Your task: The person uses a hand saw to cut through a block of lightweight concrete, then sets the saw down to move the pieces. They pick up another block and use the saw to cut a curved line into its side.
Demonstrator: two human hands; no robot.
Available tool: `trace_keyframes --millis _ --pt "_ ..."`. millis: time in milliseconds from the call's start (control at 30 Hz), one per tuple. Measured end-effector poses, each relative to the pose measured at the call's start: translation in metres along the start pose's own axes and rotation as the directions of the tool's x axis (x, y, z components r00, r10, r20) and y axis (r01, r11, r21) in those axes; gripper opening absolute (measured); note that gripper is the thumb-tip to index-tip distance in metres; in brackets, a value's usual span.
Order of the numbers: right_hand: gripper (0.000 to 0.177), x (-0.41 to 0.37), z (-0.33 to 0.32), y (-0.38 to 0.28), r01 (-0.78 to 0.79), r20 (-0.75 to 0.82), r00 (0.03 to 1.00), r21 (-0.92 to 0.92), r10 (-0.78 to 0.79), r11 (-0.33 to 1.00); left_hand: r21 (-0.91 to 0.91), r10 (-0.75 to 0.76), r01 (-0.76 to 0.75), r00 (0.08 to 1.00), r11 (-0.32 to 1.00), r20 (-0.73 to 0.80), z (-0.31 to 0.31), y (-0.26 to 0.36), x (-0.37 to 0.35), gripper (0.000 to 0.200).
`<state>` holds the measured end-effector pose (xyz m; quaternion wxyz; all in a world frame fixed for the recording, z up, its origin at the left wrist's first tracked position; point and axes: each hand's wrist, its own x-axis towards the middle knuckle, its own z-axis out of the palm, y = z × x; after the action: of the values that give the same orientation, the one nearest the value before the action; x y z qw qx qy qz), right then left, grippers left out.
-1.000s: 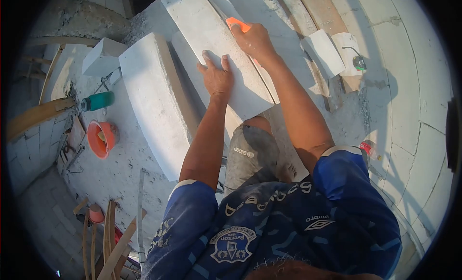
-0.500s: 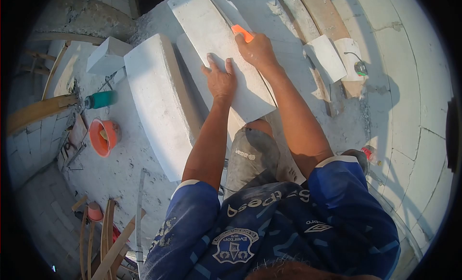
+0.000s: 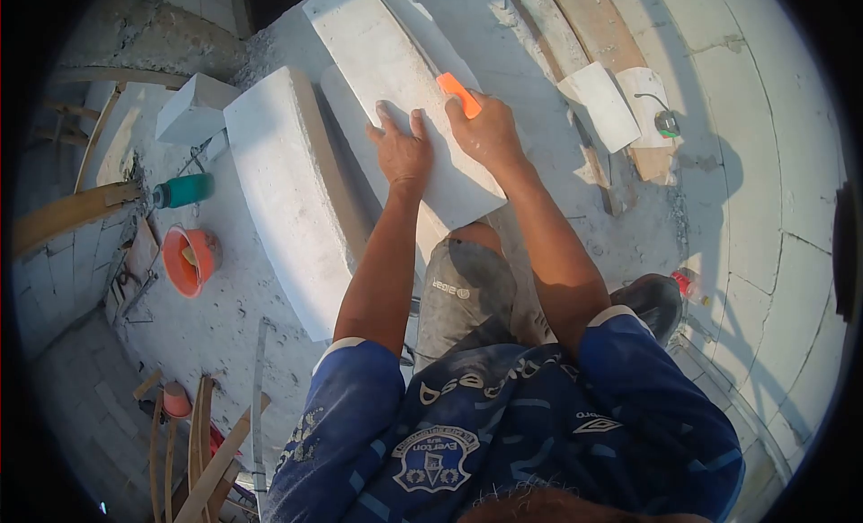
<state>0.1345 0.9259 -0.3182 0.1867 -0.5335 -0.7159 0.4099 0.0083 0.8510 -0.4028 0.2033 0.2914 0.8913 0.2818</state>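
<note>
Your right hand [image 3: 490,132] has drawn back toward you along the far edge of the white block [image 3: 378,64], bringing the orange-handled tool [image 3: 458,93] with it, and your shoe [image 3: 652,303] has come into view below your elbow. That hand is closed around the handle; the working end is hidden behind the block, so I cannot tell what kind of blade it is. Your left hand [image 3: 402,150] lies flat and open on the block's top face, just beside the grip, fingers spread.

The block slants away from you with its near end resting over your knee [image 3: 467,271]. It looks stiff, chalky and fairly light for its bulk, probably crumbly at corners and edges, with a dusty face that may slide under a palm. Hold it by the broad face or the long sides, not the corners.

Left of your flat hand sits a larger curved block [image 3: 288,181], with an orange bucket [image 3: 191,258] well beyond that. Right of the grip lie offcuts and a tape measure [image 3: 665,121]. The floor [image 3: 773,163] is pale, gritty masonry strewn with dust.
</note>
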Motion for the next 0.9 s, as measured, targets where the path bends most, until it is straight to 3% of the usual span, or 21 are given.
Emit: trace_keyframes --millis 67,167,233,267,300,400,433,500,600,667,733,833,900 --pt "0.041 -0.072 0.003 0.043 0.154 -0.223 0.969 0.204 -0.107 0.967 0.018 0.003 -0.003 1.0 1.0 0.005 0.001 0.001 0.0 0.087" --pt "0.042 -0.053 -0.003 0.035 0.078 -0.129 0.99 0.205 -0.052 0.976 0.051 0.01 -0.01 1.0 0.999 -0.004 0.013 -0.008 0.006 0.087" --pt "0.044 0.03 0.009 0.007 0.034 0.0 0.999 0.033 -0.034 0.999 0.046 0.053 -0.05 0.997 0.998 -0.059 0.007 -0.003 0.013 0.086" --pt "0.044 0.065 0.009 -0.018 -0.014 0.011 1.0 0.058 0.014 0.998 0.037 0.036 -0.034 0.998 0.999 -0.053 0.006 0.0 0.016 0.087" --pt "0.045 0.072 0.009 -0.03 -0.091 0.037 0.995 0.079 0.088 0.993 0.039 0.003 -0.002 1.0 0.999 -0.023 0.007 -0.005 0.005 0.087" --pt "0.048 0.051 0.004 -0.026 -0.082 0.045 0.996 0.049 0.079 0.995 0.026 0.01 -0.009 1.0 1.0 -0.016 0.004 -0.003 0.001 0.088" --pt "0.048 0.022 0.004 -0.012 -0.023 -0.008 1.0 0.001 0.023 1.0 0.024 0.012 -0.011 1.0 1.0 -0.01 0.005 -0.004 0.0 0.088" --pt "0.046 -0.052 0.005 0.029 0.104 -0.164 0.984 0.193 -0.073 0.976 0.019 0.0 0.0 1.0 1.0 -0.005 0.005 -0.004 0.003 0.087" --pt "0.044 -0.059 0.007 0.041 0.2 -0.252 0.959 0.277 -0.13 0.94 0.058 0.011 -0.01 1.0 0.998 -0.026 0.011 -0.008 0.007 0.087" --pt "0.043 0.017 0.005 0.004 -0.046 0.022 0.999 0.094 0.044 0.995 0.076 0.006 -0.005 1.0 0.997 -0.016 0.013 -0.015 -0.004 0.087" --pt "0.044 0.071 0.007 -0.034 -0.144 0.081 0.987 0.099 0.137 0.985 0.07 0.038 -0.034 0.998 0.997 -0.059 0.008 -0.006 0.011 0.087" --pt "0.045 0.063 0.012 -0.026 -0.102 0.019 0.995 0.066 0.101 0.993 0.045 0.029 -0.028 0.999 0.999 -0.031 0.001 0.004 0.006 0.087" --pt "0.046 0.004 0.004 0.001 0.008 -0.028 1.0 0.038 -0.007 0.999 0.029 -0.004 0.004 1.0 1.0 0.001 -0.001 0.002 0.001 0.087"
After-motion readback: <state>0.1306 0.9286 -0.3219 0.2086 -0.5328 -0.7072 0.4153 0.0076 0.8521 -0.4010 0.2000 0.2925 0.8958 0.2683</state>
